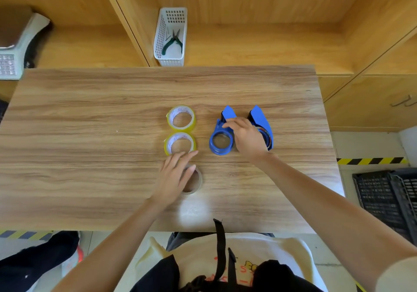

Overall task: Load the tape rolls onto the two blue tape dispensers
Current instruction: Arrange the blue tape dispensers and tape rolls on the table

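Note:
Two yellow tape rolls lie flat mid-table, one (181, 118) behind the other (179, 144). A clear, thin tape roll (195, 182) lies nearer me, partly under my left hand (174, 175), whose fingers are spread flat over it and reach toward the near yellow roll. Two blue tape dispensers stand side by side to the right: the left one (221, 141) has an empty round hub, the right one (262, 122) is partly hidden by my right hand (247, 138). That hand rests between them, fingers apart, fingertips on the left dispenser's top.
A white slotted basket (170, 37) holding green-handled pliers stands against the wooden wall behind the table (90, 122). A scale (15, 45) sits at the far left. Black crates (388, 199) stand on the floor to the right.

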The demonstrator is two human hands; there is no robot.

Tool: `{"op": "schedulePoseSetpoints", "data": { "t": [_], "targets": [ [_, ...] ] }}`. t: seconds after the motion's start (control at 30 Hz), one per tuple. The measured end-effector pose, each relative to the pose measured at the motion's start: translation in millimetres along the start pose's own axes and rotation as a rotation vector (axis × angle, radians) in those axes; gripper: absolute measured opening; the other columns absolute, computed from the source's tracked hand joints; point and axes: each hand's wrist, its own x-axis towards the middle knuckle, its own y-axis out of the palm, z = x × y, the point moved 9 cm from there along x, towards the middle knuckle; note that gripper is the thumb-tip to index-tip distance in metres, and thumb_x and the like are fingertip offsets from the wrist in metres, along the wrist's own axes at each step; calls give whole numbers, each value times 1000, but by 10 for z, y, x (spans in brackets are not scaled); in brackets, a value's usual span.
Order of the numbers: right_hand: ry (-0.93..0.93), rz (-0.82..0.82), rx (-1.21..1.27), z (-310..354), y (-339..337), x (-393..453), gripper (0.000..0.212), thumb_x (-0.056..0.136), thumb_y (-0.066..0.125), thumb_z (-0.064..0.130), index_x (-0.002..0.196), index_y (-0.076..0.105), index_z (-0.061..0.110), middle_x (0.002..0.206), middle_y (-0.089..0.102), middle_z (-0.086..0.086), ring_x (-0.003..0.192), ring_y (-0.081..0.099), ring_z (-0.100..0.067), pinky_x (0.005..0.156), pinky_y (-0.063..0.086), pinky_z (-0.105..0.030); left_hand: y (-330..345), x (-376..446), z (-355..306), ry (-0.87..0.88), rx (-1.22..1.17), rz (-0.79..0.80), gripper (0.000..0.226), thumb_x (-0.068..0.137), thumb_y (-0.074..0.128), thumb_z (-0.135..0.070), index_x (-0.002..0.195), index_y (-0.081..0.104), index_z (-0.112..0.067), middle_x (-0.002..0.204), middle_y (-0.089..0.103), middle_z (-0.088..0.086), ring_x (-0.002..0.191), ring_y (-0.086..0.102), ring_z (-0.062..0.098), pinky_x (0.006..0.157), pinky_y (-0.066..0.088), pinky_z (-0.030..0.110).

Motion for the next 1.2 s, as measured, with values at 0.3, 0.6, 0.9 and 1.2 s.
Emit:
{"op": "schedulePoseSetpoints", "data": {
  "t": [0.3,0.6,0.9,1.2],
  "targets": [
    [266,-49,69,-773,-324,-50,73,82,45,-10,144,41,27,146,45,1,132,41,-28,94,48,-48,281,1062,-1038,268,87,44,42,90,58,-42,129,60,-26,126,64,-6,126,49,23,101,42,44],
    [297,132,85,-1139,-150,-191,71,96,59,11,155,25,30,162,21,0,138,38,-31,107,41,-45,1095,1376,-1209,172,356,343,104,69,66,-72,150,31,-16,156,36,-2,151,13,29,120,-2,54],
    [283,198,70,-1233,-18,-265,70,100,50,10,156,18,37,160,30,1,130,52,-31,101,47,-44,1315,1443,-1288,104,426,298,98,74,59,-74,142,40,-7,143,52,9,148,24,28,120,-4,57],
    [248,206,128,-1237,-107,-257,82,92,54,-2,156,22,38,160,31,1,124,57,-29,90,55,-44,1285,1479,-1300,146,442,252,96,71,60,-76,139,47,-9,130,62,6,146,31,24,120,-3,55]
  ]
}}
